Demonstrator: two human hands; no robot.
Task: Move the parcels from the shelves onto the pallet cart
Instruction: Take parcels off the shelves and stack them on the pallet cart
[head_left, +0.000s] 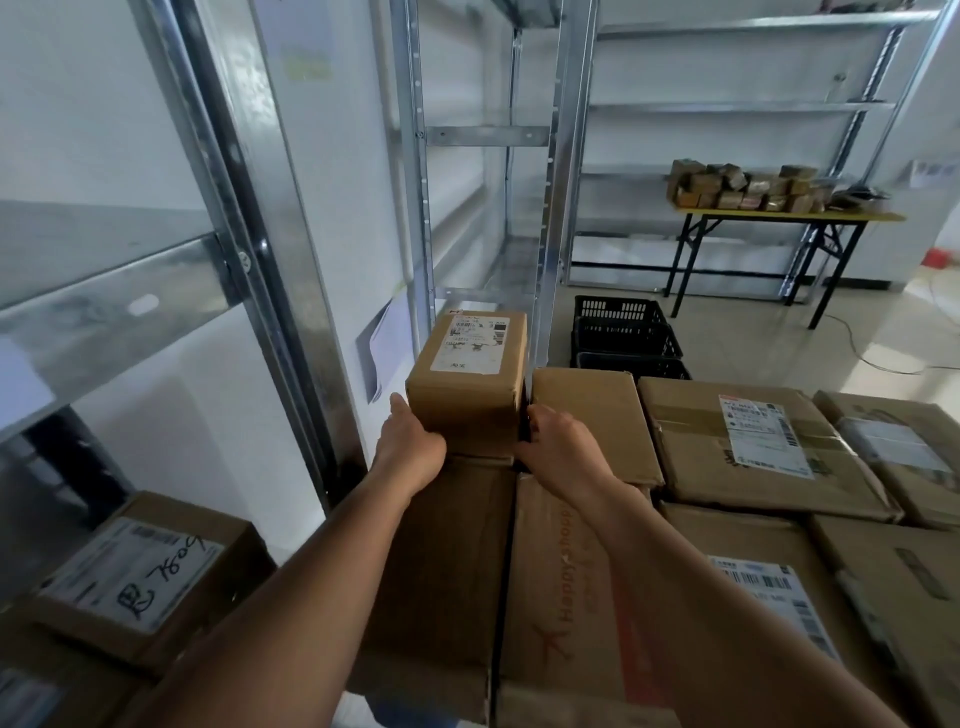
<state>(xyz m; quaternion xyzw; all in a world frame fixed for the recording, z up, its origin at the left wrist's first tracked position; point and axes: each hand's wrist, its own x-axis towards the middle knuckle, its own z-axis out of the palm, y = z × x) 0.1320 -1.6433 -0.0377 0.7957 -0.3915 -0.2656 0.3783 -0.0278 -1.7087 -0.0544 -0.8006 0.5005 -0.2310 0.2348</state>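
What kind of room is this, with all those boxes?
Probably a parcel storeroom or small warehouse. Bare metal shelving racks line the walls, cardboard parcels with shipping labels are stacked close together, and a folding table holds more small packages.

The fingers of the left hand (410, 441) and the right hand (556, 447) are hidden behind the sides of a small cardboard parcel (470, 384), so their hold cannot be judged. Print on the parcel's shipping label (474, 340) is too small to read. The pallet cart is entirely hidden under stacked boxes (737, 452). A box with handwriting (150, 571) is cut off near the lower left edge. Small packages on a distant yellow table (789, 215) are blurred.
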